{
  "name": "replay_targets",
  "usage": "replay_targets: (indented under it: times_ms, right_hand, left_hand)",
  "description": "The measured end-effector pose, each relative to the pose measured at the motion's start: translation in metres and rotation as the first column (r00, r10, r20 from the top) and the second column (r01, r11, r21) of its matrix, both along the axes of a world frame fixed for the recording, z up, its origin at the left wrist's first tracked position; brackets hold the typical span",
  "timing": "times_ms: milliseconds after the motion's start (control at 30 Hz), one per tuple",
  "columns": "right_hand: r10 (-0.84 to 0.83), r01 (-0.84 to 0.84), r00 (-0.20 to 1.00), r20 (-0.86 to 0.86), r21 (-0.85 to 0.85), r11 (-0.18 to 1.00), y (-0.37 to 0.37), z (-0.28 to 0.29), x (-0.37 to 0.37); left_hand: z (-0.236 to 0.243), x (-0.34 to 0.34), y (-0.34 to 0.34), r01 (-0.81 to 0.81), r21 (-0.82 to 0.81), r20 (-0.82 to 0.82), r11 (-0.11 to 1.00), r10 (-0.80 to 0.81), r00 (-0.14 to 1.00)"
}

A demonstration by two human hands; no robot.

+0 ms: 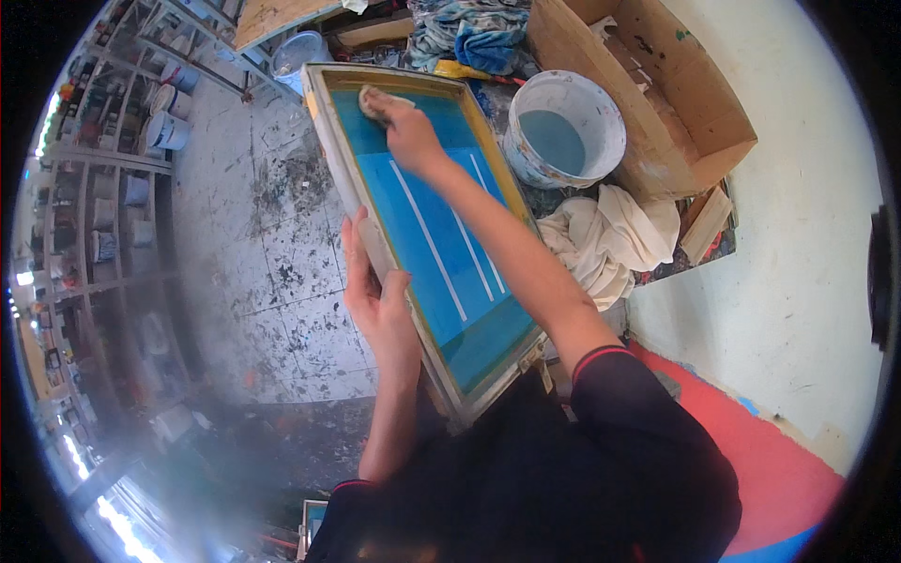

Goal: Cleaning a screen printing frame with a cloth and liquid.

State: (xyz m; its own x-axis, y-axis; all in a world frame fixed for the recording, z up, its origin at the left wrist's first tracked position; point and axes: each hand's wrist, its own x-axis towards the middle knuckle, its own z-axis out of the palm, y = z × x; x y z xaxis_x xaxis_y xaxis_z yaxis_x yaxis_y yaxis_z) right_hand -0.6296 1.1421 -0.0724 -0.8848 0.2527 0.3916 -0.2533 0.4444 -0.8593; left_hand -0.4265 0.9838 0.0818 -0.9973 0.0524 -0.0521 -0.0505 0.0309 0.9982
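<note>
A screen printing frame (434,361) with a blue-green mesh and several pale stripes lies slanted before me. My left hand (375,296) grips its left side rail, the thumb over the edge and the fingers along the outer side. Near the far left corner of the mesh, my right hand (413,136) presses a pale, wadded cloth (369,101) against the surface. My right forearm crosses above the mesh and hides part of it and of the right rail.
Right of the frame stands a white bucket (599,150) with cloudy bluish liquid. A cream cloth (615,235) lies by it, beside a large cardboard box (619,84). Stained rags (483,38) are piled at the back. Shelves (94,225) line the left, beyond a paint-spotted floor (291,206).
</note>
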Motion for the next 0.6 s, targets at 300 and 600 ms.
replay_targets:
  times_ms: [300,600]
  right_hand:
    - [-0.306,0.261,0.888,0.343,0.171,0.95,0.06,-0.073,-0.021]
    - [-0.391,0.316,0.806,0.444,0.237,0.919,0.077,-0.095,0.076]
  left_hand:
    - [-0.001,0.001,-0.007,-0.082,0.038,0.034,0.996,0.081,0.996]
    - [-0.006,-0.001,-0.007,-0.041,0.157,0.111,0.987,0.024,0.993]
